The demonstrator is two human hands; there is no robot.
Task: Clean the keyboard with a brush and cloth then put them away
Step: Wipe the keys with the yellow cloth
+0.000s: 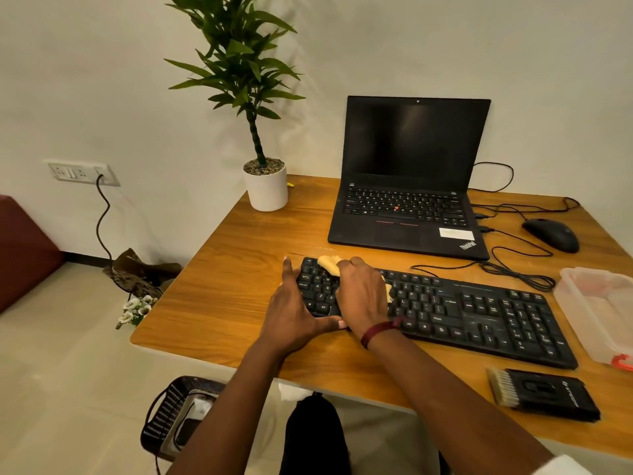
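A black keyboard [472, 313] lies across the wooden desk [239, 269] in front of me. My right hand [363, 296] presses a yellow cloth [328, 264] onto the keys at the keyboard's left part; most of the cloth is hidden under the hand. My left hand [291, 313] grips the keyboard's left end, thumb along the front edge and fingers at the side. A black brush [544, 394] with pale bristles lies flat near the desk's front right edge, apart from both hands.
An open black laptop [411, 180] stands behind the keyboard. A black mouse [551, 234] and loose cables lie to the right. A clear plastic container [596, 310] sits at the right edge. A potted plant [265, 186] stands at the back left corner.
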